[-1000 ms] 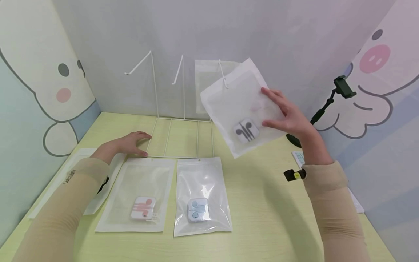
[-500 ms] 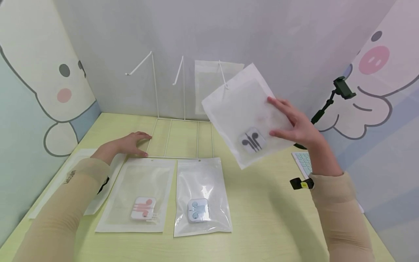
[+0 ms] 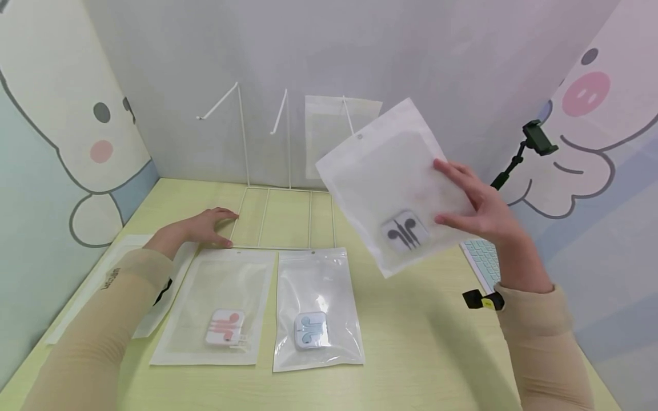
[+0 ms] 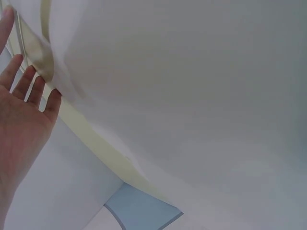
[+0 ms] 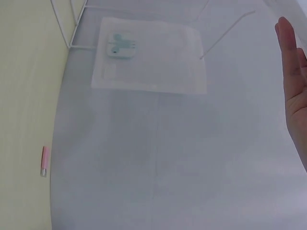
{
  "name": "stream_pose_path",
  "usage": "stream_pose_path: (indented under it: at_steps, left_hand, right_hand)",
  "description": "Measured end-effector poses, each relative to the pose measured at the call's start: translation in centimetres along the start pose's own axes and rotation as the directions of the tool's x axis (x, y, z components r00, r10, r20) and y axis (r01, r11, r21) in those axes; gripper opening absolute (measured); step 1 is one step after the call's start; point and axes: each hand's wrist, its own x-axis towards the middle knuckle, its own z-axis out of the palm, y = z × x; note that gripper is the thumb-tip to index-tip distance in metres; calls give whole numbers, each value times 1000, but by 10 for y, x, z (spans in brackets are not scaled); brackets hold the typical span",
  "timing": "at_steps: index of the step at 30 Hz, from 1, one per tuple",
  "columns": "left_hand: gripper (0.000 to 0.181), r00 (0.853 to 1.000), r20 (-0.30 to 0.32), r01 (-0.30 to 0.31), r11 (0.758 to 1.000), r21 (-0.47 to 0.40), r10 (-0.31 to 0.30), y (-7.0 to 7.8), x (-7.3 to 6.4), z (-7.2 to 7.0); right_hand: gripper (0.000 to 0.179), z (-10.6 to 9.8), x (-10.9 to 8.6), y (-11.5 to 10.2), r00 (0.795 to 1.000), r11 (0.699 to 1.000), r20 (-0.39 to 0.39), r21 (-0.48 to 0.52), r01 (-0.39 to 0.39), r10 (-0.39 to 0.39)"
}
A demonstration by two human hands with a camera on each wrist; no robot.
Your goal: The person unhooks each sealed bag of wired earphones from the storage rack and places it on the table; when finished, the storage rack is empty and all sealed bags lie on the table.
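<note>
My right hand (image 3: 485, 208) holds a white zip bag (image 3: 380, 171) by its right side, thumb and forefinger on the front. The bag is tilted, with boxed black earphones (image 3: 405, 230) low inside and a hang hole near its upper edge. Close behind that hole is the right hook (image 3: 348, 114) of a white wire rack (image 3: 269, 248); its tip is hidden. A bag with teal earphones (image 5: 121, 45) hangs on the rack in the right wrist view. My left hand (image 3: 205, 225) rests at the rack base's left front corner, fingers spread and nearly straight.
A bag with pink earphones (image 3: 211, 285) and one with blue earphones (image 3: 319, 285) lie before the rack. Another bag (image 3: 123, 251) lies partly under my left forearm. A phone stand (image 3: 537, 137) and keyboard (image 3: 480, 262) are at the right; a pink stick (image 5: 44, 160) lies behind.
My right hand has drawn the bag right and down toward me. The hook tip, earlier visible in front of the bag, is now behind its upper edge. My left hand stays put.
</note>
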Motion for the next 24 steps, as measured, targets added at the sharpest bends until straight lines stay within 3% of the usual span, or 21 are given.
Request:
stream_pose_path:
  at_steps: [7, 14, 19, 24]
  left_hand:
    - [83, 1000, 5, 2, 1000, -13, -2, 2, -2, -1]
    - [83, 1000, 6, 0, 1000, 0, 0, 3, -2, -2]
    - [83, 1000, 7, 5, 1000, -1, -5, 3, -2, -1]
    - [83, 1000, 1, 3, 1000, 3, -3, 2, -2, -1]
  right_hand:
    - [80, -2, -3, -10, 997, 997, -24, 38, 72, -72]
    - [81, 2, -14, -11, 993, 996, -103, 70, 60, -52]
    - [83, 7, -29, -4, 982, 994, -189, 111, 0, 21]
    - [83, 12, -44, -4, 946, 984, -286, 131, -121, 154]
